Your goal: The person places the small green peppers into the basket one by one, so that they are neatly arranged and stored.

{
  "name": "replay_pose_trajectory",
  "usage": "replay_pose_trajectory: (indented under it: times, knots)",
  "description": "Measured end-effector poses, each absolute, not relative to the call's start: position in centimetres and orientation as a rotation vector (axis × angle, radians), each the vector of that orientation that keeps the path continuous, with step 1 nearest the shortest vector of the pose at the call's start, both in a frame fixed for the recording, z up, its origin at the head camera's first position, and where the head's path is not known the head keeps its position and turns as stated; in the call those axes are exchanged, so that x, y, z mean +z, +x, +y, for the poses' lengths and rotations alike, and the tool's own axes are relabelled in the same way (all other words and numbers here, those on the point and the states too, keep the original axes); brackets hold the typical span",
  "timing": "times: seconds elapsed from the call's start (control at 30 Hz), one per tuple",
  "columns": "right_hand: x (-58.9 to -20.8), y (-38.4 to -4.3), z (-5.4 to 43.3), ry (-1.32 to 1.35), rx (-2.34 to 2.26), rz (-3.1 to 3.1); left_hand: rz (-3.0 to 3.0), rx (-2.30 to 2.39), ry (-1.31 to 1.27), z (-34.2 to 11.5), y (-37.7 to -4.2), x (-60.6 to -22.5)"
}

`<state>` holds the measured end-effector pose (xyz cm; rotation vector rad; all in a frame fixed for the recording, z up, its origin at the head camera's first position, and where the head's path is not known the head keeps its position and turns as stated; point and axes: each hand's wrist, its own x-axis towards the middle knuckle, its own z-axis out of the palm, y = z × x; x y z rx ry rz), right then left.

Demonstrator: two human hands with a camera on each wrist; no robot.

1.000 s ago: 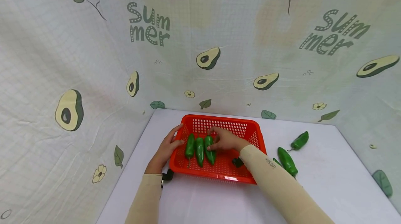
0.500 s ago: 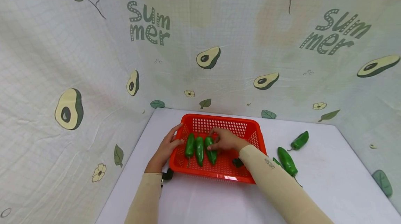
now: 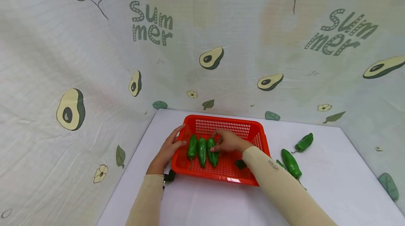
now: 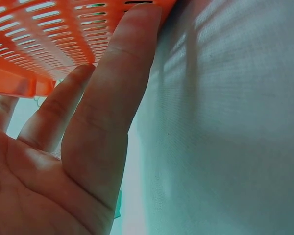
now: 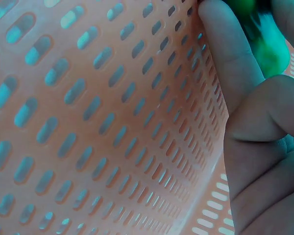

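In the head view a red slotted plastic basket [image 3: 218,178] stands on the white table. My left hand [image 3: 167,152] grips its left rim, thumb over the rim and fingers outside; in the left wrist view these fingers [image 4: 108,83] lie along the slotted wall. Three green chili peppers lie side by side inside: a left one [image 3: 192,147], a middle one [image 3: 202,154] and a right one [image 3: 212,157]. My right hand [image 3: 229,141] reaches into the basket and pinches the right pepper between thumb and fingers. The right wrist view shows part of that pepper [image 5: 272,54] behind the fingers.
Right of the basket, more green peppers lie on the table: one farther back [image 3: 304,143], one nearer [image 3: 291,163], and another [image 3: 280,163] partly hidden by the right sleeve [image 3: 278,180]. A printed cloth [image 3: 237,36] hangs behind and at both sides.
The pinched pepper has shifted very slightly toward me with the right hand. The left hand stays at the basket rim; the basket and other peppers keep their places.
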<state>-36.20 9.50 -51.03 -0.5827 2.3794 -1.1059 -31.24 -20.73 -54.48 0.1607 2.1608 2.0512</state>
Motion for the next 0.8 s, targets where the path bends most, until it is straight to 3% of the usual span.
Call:
replay_pose_trajectory:
  times: [0.8]
  knots:
    - [-51.61,-36.69,10.06,-0.551,-1.182,2.302,2.149,2.057,0.145,-20.34,-31.47,-54.31]
